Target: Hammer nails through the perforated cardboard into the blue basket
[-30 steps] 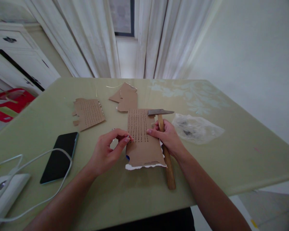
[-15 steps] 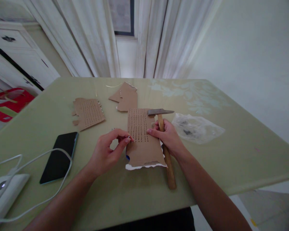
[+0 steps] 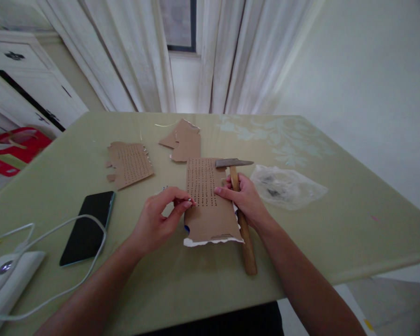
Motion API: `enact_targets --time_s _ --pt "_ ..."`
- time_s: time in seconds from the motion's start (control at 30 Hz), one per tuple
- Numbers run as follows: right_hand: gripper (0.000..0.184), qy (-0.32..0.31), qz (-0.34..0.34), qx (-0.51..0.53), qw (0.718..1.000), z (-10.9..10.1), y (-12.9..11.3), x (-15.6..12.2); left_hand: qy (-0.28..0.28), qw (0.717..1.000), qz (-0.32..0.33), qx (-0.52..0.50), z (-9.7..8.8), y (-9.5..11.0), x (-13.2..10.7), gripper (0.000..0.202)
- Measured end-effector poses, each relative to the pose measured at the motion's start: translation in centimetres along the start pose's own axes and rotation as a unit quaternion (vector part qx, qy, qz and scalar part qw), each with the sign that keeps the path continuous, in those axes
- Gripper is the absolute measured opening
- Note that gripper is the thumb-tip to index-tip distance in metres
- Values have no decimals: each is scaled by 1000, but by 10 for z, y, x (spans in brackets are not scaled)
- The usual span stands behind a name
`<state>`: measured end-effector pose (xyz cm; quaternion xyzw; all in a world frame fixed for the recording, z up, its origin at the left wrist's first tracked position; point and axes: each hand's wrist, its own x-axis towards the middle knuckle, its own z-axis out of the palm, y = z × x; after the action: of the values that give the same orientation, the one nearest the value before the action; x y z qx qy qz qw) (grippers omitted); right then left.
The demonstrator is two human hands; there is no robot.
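Note:
A brown cardboard piece (image 3: 212, 221) with rows of small holes lies before me, its lower edge torn and white. My right hand (image 3: 247, 198) is closed around the wooden handle of a hammer (image 3: 245, 242), its thumb resting on the cardboard's right side. The hammer's metal head lies over the cardboard's upper right corner. My left hand (image 3: 163, 212) pinches a tiny shiny item at the cardboard's left edge, beside the lowest row of holes; it is too small to name. A few small dark bits (image 3: 165, 188) show just behind that hand.
Another holed cardboard piece (image 3: 133, 165) and torn cardboard scraps (image 3: 187, 142) lie farther back. A clear plastic bag (image 3: 289, 186) with dark contents sits to the right. On the left are a phone (image 3: 87, 228), a white cable (image 3: 100, 270) and a white power strip (image 3: 17, 280).
Almost nothing differs. The whole view has shifted slightly; both hands, the hammer and the cardboard keep their places.

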<state>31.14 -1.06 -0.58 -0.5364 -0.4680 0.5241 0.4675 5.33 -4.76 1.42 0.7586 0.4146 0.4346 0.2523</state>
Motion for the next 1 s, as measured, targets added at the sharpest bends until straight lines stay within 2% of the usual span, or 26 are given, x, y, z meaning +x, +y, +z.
enact_targets --time_s 0.23,0.37,0.47,0.53,0.63,0.7,0.8,0.9,1.0 --pt "52 8 -4 9 1000 -1 -13 -3 0 1000 -12 -10 2 -1 3 13" --pt "53 30 -73 -12 997 -11 -35 -14 -4 1000 3 -21 3 -4 6 14" --pt "45 0 -140 -106 984 -17 -62 -35 -19 999 12 -31 2 -6 8 17" --pt "38 -37 -180 -230 956 -16 -82 -52 -28 999 13 -40 1 -7 10 18" --pt "32 -72 -227 -431 871 -8 -112 -74 -32 998 22 -52 1 -9 11 18" --pt "30 -82 -234 -496 832 -1 -126 -83 -36 997 17 -61 3 -11 11 19" --pt "29 -69 -246 -521 815 8 -137 -90 -38 996 7 -78 6 -14 12 22" --pt "27 -48 -252 -539 803 16 -135 -91 -37 996 16 -78 8 -15 13 22" --pt "29 -72 -229 -596 766 23 -129 -89 -34 996 28 -71 8 -13 14 20"
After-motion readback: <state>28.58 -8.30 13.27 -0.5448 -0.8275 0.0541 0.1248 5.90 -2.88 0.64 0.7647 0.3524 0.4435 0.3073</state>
